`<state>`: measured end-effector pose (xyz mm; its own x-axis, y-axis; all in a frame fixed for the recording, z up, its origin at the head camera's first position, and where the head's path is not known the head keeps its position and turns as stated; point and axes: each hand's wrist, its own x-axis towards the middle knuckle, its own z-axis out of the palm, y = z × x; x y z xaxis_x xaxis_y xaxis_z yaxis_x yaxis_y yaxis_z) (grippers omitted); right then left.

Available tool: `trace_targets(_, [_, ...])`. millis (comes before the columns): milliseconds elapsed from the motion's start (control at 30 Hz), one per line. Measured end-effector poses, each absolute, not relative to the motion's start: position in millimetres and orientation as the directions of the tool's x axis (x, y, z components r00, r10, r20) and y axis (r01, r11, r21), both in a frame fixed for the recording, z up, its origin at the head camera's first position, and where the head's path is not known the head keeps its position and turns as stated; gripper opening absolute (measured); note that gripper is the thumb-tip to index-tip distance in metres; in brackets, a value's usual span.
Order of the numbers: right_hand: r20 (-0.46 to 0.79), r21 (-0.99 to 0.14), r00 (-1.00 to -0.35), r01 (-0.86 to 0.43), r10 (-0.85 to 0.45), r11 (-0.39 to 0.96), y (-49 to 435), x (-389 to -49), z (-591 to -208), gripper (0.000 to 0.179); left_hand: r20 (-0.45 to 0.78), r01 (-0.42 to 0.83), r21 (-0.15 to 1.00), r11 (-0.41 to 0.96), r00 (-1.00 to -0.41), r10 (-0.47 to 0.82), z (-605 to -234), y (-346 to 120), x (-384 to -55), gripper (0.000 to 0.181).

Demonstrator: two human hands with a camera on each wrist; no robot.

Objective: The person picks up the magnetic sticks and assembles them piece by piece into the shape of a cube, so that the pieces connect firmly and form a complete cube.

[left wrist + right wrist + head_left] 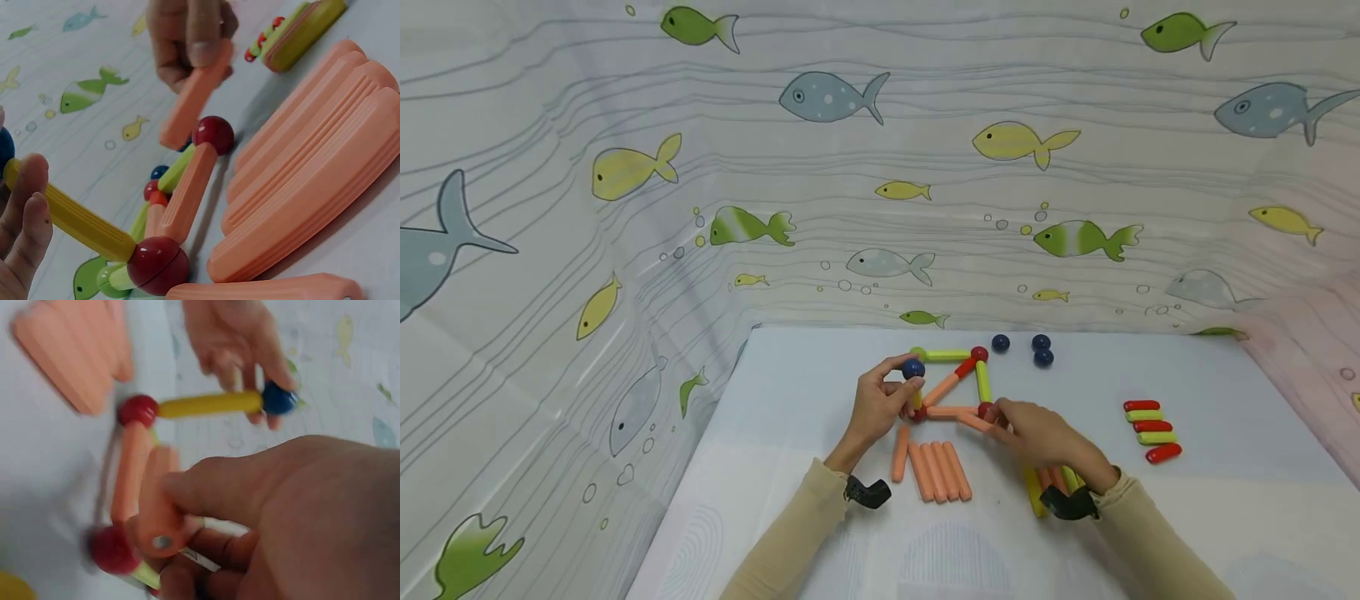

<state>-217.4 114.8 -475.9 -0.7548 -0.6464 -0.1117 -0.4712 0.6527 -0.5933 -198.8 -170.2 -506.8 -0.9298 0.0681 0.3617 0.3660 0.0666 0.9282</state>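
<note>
My left hand (874, 402) pinches a blue ball (913, 369) on top of a yellow magnetic rod (87, 215). That rod stands up from a red ball (158, 265) at the near left corner of a flat frame of rods and balls. Between thumb and fingers, my right hand (1037, 429) holds a loose orange magnetic rod (159, 500), its metal end showing in the right wrist view. This rod is just above the red ball (213, 135) at the near right corner; whether they touch I cannot tell. An orange-and-red diagonal (951, 382) crosses the frame.
Several orange rods (936, 472) lie in front of the frame. Yellow and orange rods (1036, 490) lie partly under my right wrist. Short red and green rods (1152, 426) are at the right. Blue balls (1001, 342) sit behind the frame, near the patterned backdrop.
</note>
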Motion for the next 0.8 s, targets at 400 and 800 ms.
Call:
trace_targets(400, [0.362,-0.681,-0.706,-0.646,-0.609,0.344,86,-260,-462,0.019,0.419,0.426,0.903,0.057,-0.902,0.101,-505,-174,-200,0.041])
trace_targets(800, [0.385,-0.702,-0.711,-0.640,-0.588,0.313,80,-261,-464,0.020,0.401,0.416,0.892,0.175,-0.909,0.114,-500,-166,-207,0.042])
